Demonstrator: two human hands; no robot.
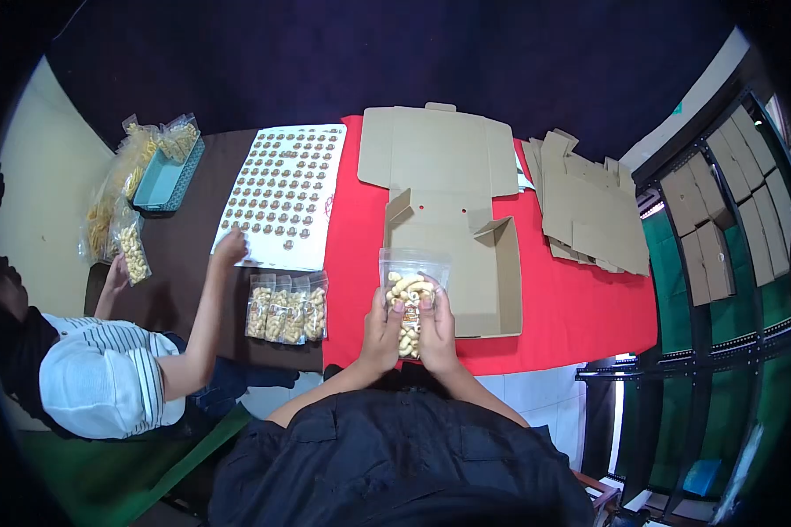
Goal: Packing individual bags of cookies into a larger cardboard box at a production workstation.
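Observation:
Between my two hands I hold a clear zip-top plastic bag (409,280) of pale curled snacks, with a round printed sticker on its front. My left hand (381,326) grips the bag's left side and my right hand (439,326) its right side, thumbs on the front. Just beyond the bag stands an open cardboard box (453,270), its lid (441,151) folded back away from me. Parts of the box's near left side are hidden behind the bag and my hands. To the left, several filled snack bags (287,309) lie in an overlapping row.
A co-worker at left has one hand (231,249) on a sticker sheet (280,197) and another holding a snack bag (134,253). Beyond are a teal basket (165,181) and more bags (102,221). Flattened cardboard boxes (590,204) are stacked right on the red cloth (428,230); shelves (718,230) hold boxes.

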